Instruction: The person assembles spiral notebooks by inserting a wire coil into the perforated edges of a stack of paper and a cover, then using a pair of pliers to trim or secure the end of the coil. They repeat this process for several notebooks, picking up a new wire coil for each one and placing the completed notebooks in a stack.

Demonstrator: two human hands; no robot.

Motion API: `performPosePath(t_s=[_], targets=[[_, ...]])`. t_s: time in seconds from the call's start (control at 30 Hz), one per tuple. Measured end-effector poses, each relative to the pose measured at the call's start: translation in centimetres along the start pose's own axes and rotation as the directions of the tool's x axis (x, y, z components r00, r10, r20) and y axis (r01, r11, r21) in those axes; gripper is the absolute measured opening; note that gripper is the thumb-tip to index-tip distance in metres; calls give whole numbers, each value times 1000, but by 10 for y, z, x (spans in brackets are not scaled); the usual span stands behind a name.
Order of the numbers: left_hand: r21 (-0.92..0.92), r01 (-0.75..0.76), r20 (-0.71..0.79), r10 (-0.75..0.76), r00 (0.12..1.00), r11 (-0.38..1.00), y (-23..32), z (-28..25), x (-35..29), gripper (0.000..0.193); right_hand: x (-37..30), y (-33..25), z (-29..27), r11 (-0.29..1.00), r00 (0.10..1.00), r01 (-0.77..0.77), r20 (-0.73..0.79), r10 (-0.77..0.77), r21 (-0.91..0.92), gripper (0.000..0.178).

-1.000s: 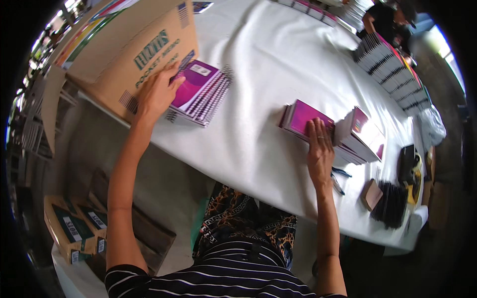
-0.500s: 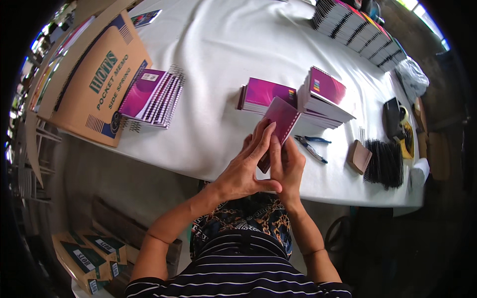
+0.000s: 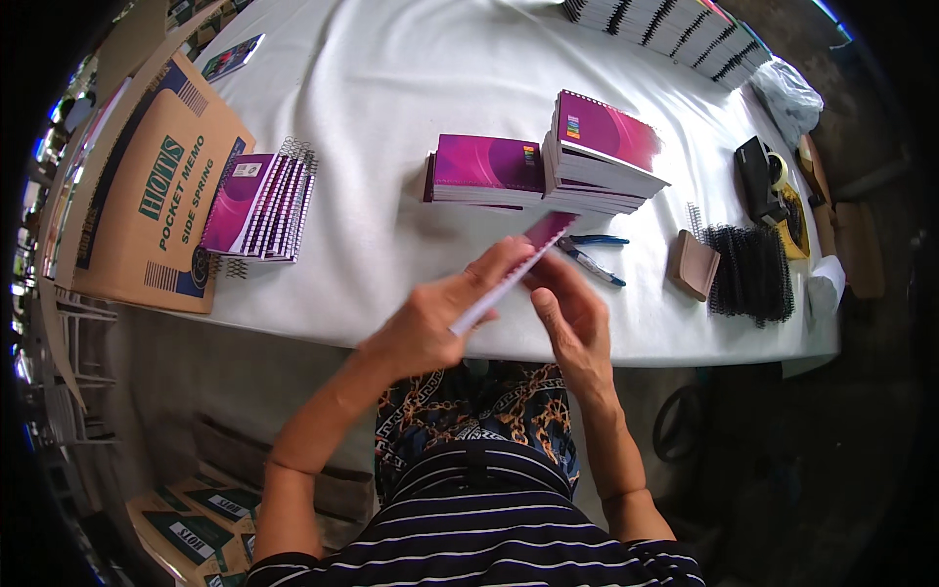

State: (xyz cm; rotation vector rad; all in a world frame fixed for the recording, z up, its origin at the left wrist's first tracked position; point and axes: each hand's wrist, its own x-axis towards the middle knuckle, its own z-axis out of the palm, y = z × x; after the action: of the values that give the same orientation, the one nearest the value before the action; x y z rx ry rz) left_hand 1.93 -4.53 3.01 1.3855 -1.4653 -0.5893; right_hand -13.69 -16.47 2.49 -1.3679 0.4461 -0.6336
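Landmark: one pair of pliers [image 3: 592, 259], blue-handled, lying on the white tablecloth [image 3: 362, 166].

Held item: one thin purple-covered pad [image 3: 514, 274], white pages edge-on, row of punched holes along one edge; tilted, in the air just left of the pliers.

My left hand [image 3: 435, 318]: fingers closed on the pad, pinching it by its side; left of the pliers and nearer my body.

My right hand [image 3: 575, 318]: thumb parted from half-curled fingers, beside the pad's upper end, just nearer me than the pliers. Whether its fingertips touch the pad I cannot tell.

Purple pads, lower stack [image 3: 487, 164]: beyond the pliers, to the left.

Purple pads, taller stack [image 3: 606, 137]: directly beyond the pliers, uneven.

Wire-bound purple notebooks [image 3: 256, 205], one pile: well left of the pliers.

Cardboard box [image 3: 166, 201], brown, tilted: farther left of the pliers.

Wooden block [image 3: 693, 266]: near the pliers, right side.

Black coils [image 3: 751, 279], one bundle: right of the pliers, past the block.

Tape dispenser [image 3: 758, 181], black: right of the pliers and farther from me.

Black-bound books [image 3: 675, 34], long row: well beyond the pliers.
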Motion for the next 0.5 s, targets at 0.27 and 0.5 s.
performPosePath(t_s=[0.27,0.5], targets=[[-482,198,-3,-228,974,853,-66,-19,-18,95,21,50,-23,949,980,113,191,-57,-295,39],[-446,0,-376,-187,908,895,-61,4,-29,112,19,54,-8,850,954,296,187,-236,-437,38]])
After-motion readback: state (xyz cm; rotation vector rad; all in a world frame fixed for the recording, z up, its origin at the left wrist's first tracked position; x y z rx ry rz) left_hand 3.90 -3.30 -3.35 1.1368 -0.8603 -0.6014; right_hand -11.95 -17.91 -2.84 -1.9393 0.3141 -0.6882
